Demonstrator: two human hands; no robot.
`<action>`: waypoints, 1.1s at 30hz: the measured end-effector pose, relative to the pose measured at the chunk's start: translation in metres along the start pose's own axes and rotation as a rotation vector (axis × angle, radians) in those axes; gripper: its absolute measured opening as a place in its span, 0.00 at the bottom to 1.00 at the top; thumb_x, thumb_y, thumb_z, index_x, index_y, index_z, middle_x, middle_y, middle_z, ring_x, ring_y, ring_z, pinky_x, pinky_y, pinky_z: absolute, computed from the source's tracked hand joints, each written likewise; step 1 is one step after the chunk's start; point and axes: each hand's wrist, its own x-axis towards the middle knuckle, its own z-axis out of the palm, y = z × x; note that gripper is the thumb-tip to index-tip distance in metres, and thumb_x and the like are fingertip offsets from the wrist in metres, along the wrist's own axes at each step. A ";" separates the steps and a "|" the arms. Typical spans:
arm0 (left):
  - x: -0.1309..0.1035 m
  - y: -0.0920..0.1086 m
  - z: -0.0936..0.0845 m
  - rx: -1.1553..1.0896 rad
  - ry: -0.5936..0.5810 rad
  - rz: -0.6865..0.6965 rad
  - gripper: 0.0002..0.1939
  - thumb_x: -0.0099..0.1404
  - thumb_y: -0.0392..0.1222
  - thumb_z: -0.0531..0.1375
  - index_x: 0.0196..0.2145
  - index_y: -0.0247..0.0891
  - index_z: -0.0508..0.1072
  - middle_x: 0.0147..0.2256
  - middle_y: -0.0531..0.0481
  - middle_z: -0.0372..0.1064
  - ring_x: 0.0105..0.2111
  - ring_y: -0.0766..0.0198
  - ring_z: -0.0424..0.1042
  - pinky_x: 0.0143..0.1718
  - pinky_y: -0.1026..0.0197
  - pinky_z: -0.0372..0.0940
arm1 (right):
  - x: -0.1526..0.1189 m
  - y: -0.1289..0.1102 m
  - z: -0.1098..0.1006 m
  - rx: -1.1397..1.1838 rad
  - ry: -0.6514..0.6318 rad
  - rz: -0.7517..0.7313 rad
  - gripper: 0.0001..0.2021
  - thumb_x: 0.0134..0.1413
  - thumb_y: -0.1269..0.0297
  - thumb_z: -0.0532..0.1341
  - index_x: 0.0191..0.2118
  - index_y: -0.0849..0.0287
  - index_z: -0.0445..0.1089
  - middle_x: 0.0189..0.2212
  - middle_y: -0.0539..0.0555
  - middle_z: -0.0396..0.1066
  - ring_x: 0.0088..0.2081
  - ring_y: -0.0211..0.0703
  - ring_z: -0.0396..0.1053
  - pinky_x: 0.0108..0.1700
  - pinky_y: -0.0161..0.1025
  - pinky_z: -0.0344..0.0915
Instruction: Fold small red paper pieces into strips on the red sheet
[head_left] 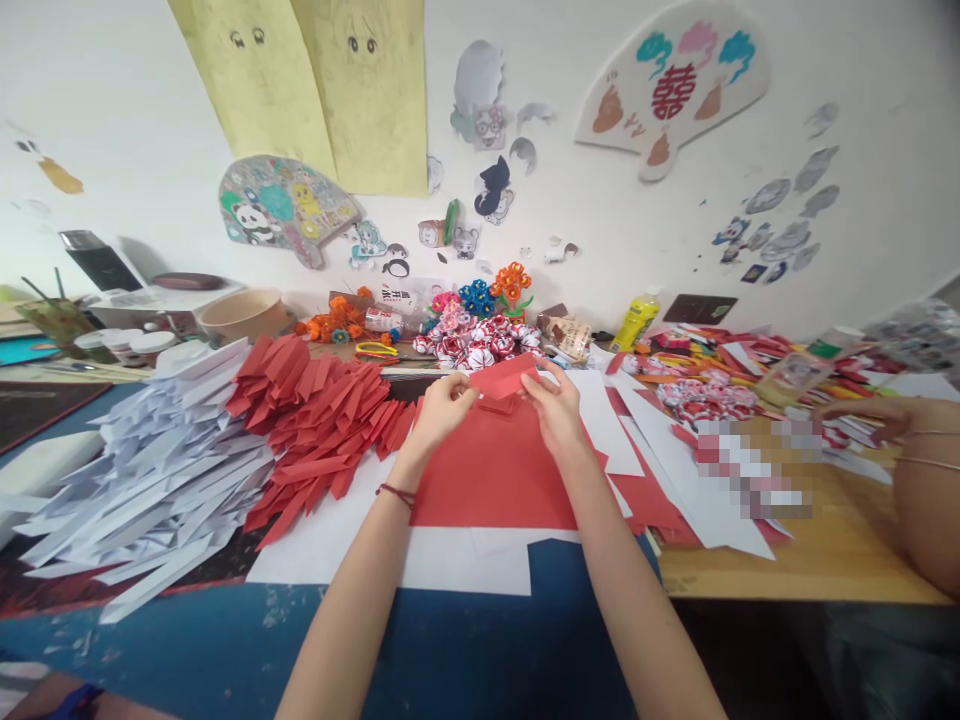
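Observation:
A small piece of red paper (501, 378) is held up between my two hands, with a crease across it. My left hand (448, 402) pinches its left end between thumb and fingers. At the right end, my right hand (553, 400) grips it, thumb in front and fingers behind. Beneath them a large red sheet (487, 480) lies on white paper (465, 562); a small red folded piece (498, 405) rests near the sheet's far edge. To the left are heaps of folded red strips (322, 410) and folded white strips (180, 470).
Red-and-white paper flowers (487, 342) stand at the back, near yellow-handled scissors (376, 350). A yellow bottle (635, 322) is against the wall. At the right, another person's hand (862, 415) reaches over the wooden table (750, 572). White sheets (694, 470) lie between us.

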 end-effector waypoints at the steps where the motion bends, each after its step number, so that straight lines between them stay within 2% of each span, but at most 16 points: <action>1: -0.002 0.002 0.001 0.033 -0.059 0.010 0.07 0.56 0.40 0.56 0.22 0.36 0.64 0.19 0.57 0.60 0.22 0.69 0.59 0.25 0.66 0.52 | 0.000 0.000 0.000 0.001 0.018 -0.029 0.27 0.42 0.55 0.71 0.49 0.56 0.67 0.33 0.52 0.75 0.31 0.42 0.72 0.41 0.41 0.70; 5: -0.007 0.006 0.003 0.070 -0.230 0.037 0.10 0.57 0.42 0.57 0.22 0.35 0.66 0.20 0.56 0.63 0.21 0.70 0.59 0.24 0.66 0.51 | -0.002 -0.003 0.005 -0.025 -0.022 -0.065 0.27 0.47 0.51 0.68 0.52 0.56 0.66 0.38 0.55 0.75 0.39 0.47 0.74 0.43 0.42 0.70; 8: -0.006 0.005 0.004 0.006 -0.195 0.028 0.12 0.60 0.47 0.58 0.25 0.35 0.68 0.20 0.55 0.65 0.21 0.69 0.60 0.23 0.66 0.51 | -0.007 -0.005 0.012 -0.087 -0.174 -0.037 0.24 0.48 0.49 0.67 0.49 0.57 0.70 0.41 0.57 0.76 0.42 0.48 0.74 0.46 0.42 0.69; 11: -0.005 0.005 0.005 -0.050 -0.126 0.032 0.13 0.61 0.49 0.59 0.27 0.35 0.69 0.20 0.54 0.67 0.20 0.69 0.62 0.23 0.67 0.52 | -0.012 -0.003 0.016 -0.113 -0.317 0.039 0.20 0.47 0.48 0.68 0.40 0.58 0.75 0.39 0.57 0.77 0.40 0.47 0.74 0.46 0.43 0.70; 16: -0.007 0.009 0.004 0.096 -0.123 0.058 0.12 0.62 0.47 0.59 0.27 0.35 0.69 0.21 0.52 0.69 0.21 0.67 0.64 0.23 0.66 0.53 | -0.012 0.003 0.011 -0.168 -0.284 0.086 0.17 0.46 0.49 0.68 0.28 0.60 0.74 0.27 0.56 0.76 0.31 0.45 0.73 0.37 0.42 0.70; 18: -0.009 0.009 0.002 0.226 -0.092 0.121 0.08 0.62 0.44 0.59 0.35 0.36 0.71 0.26 0.51 0.73 0.25 0.66 0.67 0.27 0.65 0.56 | -0.009 0.004 0.007 -0.238 -0.257 0.069 0.17 0.46 0.49 0.68 0.25 0.60 0.73 0.25 0.56 0.75 0.29 0.45 0.72 0.34 0.41 0.69; 19: -0.010 0.010 0.001 0.312 -0.065 0.177 0.10 0.63 0.42 0.59 0.41 0.37 0.71 0.31 0.50 0.74 0.28 0.64 0.69 0.29 0.64 0.58 | -0.008 0.005 0.005 -0.278 -0.242 0.058 0.17 0.46 0.49 0.68 0.24 0.60 0.73 0.24 0.56 0.75 0.28 0.45 0.72 0.33 0.41 0.68; 21: -0.012 0.011 -0.001 0.528 -0.023 0.333 0.21 0.63 0.37 0.58 0.54 0.40 0.66 0.39 0.47 0.73 0.35 0.61 0.71 0.36 0.62 0.60 | -0.004 0.006 0.002 -0.354 -0.212 0.029 0.16 0.46 0.50 0.68 0.23 0.59 0.71 0.22 0.55 0.74 0.26 0.45 0.71 0.31 0.41 0.68; 23: -0.014 0.012 -0.003 0.751 -0.026 0.495 0.25 0.65 0.33 0.54 0.60 0.42 0.60 0.42 0.45 0.72 0.41 0.58 0.70 0.42 0.58 0.58 | -0.001 0.008 -0.001 -0.404 -0.204 0.018 0.16 0.45 0.50 0.67 0.21 0.58 0.70 0.21 0.54 0.73 0.26 0.45 0.70 0.31 0.40 0.67; 25: -0.016 0.013 -0.004 0.906 -0.054 0.615 0.23 0.67 0.31 0.52 0.58 0.43 0.62 0.41 0.45 0.71 0.41 0.57 0.69 0.45 0.56 0.56 | 0.001 0.010 -0.002 -0.434 -0.210 0.020 0.16 0.44 0.50 0.67 0.21 0.57 0.70 0.20 0.53 0.72 0.25 0.46 0.70 0.30 0.40 0.66; 29: -0.015 0.010 -0.005 1.040 -0.090 0.736 0.11 0.70 0.35 0.51 0.45 0.41 0.71 0.38 0.45 0.70 0.38 0.57 0.67 0.45 0.53 0.54 | 0.001 0.009 -0.004 -0.555 -0.212 -0.031 0.17 0.45 0.51 0.65 0.18 0.56 0.66 0.18 0.51 0.70 0.24 0.44 0.67 0.28 0.38 0.61; 33: -0.013 0.005 -0.008 1.054 -0.093 0.788 0.12 0.70 0.34 0.50 0.42 0.39 0.72 0.38 0.45 0.70 0.38 0.57 0.66 0.44 0.53 0.54 | 0.001 0.005 -0.005 -0.684 -0.199 -0.101 0.20 0.46 0.50 0.65 0.16 0.56 0.61 0.15 0.48 0.64 0.22 0.40 0.60 0.25 0.36 0.53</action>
